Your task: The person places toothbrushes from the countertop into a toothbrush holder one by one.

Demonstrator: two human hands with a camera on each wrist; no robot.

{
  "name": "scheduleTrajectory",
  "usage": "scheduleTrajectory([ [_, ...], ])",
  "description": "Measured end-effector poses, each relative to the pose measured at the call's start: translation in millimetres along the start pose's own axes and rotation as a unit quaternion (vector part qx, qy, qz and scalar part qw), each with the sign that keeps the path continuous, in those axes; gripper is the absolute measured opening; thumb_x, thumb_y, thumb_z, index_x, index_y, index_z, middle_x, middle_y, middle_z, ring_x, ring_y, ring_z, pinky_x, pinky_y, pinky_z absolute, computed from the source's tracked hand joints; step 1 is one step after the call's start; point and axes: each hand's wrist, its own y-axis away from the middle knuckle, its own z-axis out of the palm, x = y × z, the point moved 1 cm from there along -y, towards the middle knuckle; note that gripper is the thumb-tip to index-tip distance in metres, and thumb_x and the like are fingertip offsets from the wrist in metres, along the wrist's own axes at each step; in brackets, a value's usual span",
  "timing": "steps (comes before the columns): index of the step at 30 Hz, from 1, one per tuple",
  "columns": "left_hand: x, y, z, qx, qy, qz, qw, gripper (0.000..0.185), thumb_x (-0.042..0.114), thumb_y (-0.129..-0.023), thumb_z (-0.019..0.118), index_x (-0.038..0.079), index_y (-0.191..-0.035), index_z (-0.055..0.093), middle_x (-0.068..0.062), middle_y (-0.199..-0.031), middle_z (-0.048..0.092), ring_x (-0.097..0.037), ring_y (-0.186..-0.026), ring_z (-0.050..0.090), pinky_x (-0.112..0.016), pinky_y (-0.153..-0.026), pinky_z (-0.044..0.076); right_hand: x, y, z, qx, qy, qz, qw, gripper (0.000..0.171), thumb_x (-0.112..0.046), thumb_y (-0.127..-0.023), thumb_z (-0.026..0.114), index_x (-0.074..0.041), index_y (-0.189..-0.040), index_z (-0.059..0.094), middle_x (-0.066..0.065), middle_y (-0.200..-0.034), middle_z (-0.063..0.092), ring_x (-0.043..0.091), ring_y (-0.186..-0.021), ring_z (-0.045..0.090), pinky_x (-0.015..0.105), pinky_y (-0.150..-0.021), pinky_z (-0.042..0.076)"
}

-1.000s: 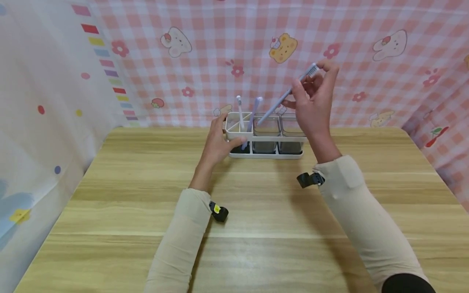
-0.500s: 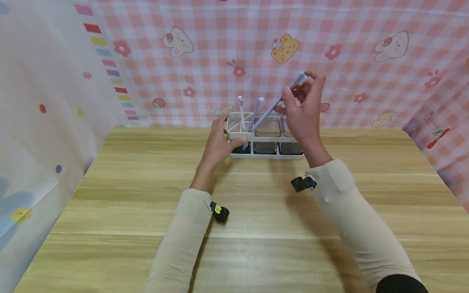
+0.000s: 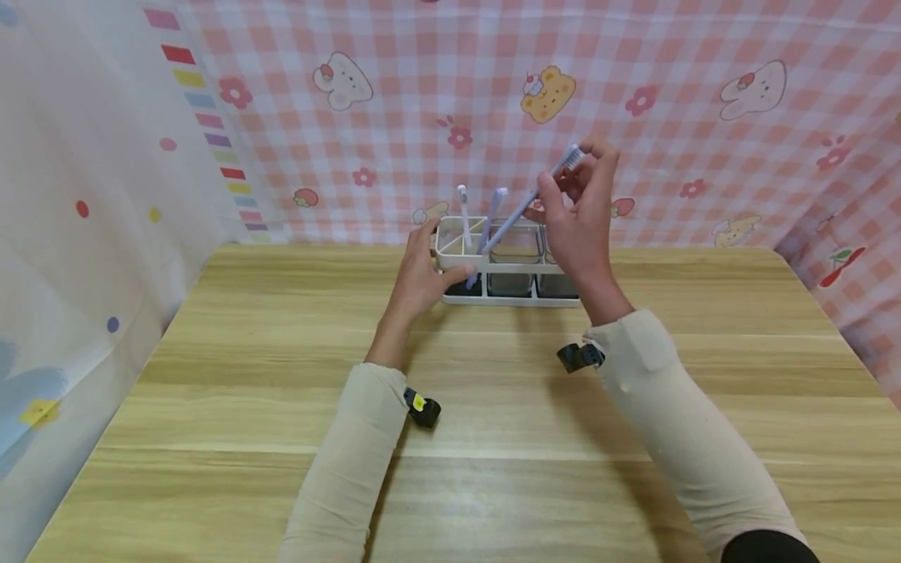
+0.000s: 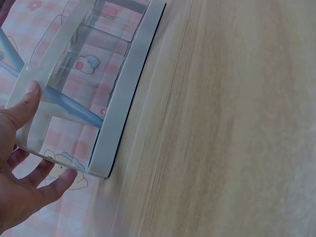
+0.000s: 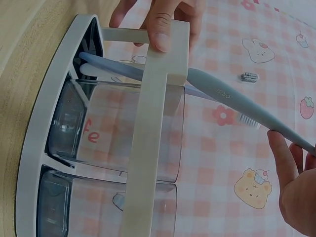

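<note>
A white toothbrush holder stands at the back of the table. My left hand grips its left end, thumb on the front of the upper frame and fingers round the side. Two toothbrushes, one white and one purple, stand in its divided left section. Between thumb and fingers my right hand pinches a blue-grey toothbrush near its bristle head. That brush slants down to the left, its handle end right at the rim of the divided section, beside the purple brush.
Two clear cups sit in the middle and right sections of the holder. Close behind the wooden table hangs a pink checked cloth. A white patterned cloth hangs at the left.
My right hand has moved left and slightly down, bringing the blue-grey toothbrush's handle end from over the middle cup to the divided section's rim. My left hand stays on the holder.
</note>
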Motion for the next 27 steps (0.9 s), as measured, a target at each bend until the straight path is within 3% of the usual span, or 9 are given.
scheduleTrajectory([
  [10, -0.2, 2.1, 0.2, -0.002, 0.007, 0.009, 0.9999, 0.094, 0.024, -0.085, 0.085, 0.011, -0.159, 0.029, -0.011, -0.152, 0.037, -0.031, -0.117, 0.049, -0.045, -0.092, 0.047, 3, 4, 6, -0.018, 0.038, -0.029, 0.999, 0.033, -0.007, -0.104, 0.054, -0.013, -0.132, 0.037, 0.004, -0.095, 0.052, 0.021, -0.086, 0.058, 0.039, -0.077, 0.06],
  [17, -1.5, 3.5, 1.5, 0.0, 0.003, 0.016, 0.9999, 0.093, 0.023, -0.085, 0.085, 0.011, -0.159, 0.028, -0.012, -0.151, 0.037, -0.03, -0.116, 0.049, -0.045, -0.093, 0.046, 5, 7, 8, -0.029, 0.062, -0.047, 0.997, 0.036, -0.009, -0.104, 0.057, -0.01, -0.133, 0.036, 0.006, -0.096, 0.056, 0.021, -0.088, 0.06, 0.033, -0.077, 0.059],
  [27, -0.6, 1.1, 0.0, 0.0, 0.004, 0.016, 0.9999, 0.094, 0.023, -0.085, 0.085, 0.01, -0.159, 0.028, -0.012, -0.152, 0.036, -0.03, -0.117, 0.049, -0.045, -0.094, 0.046, 8, 7, 13, -0.033, 0.063, -0.038, 0.997, 0.038, -0.012, -0.104, 0.058, -0.013, -0.134, 0.035, 0.009, -0.098, 0.056, 0.025, -0.09, 0.062, 0.036, -0.078, 0.059],
])
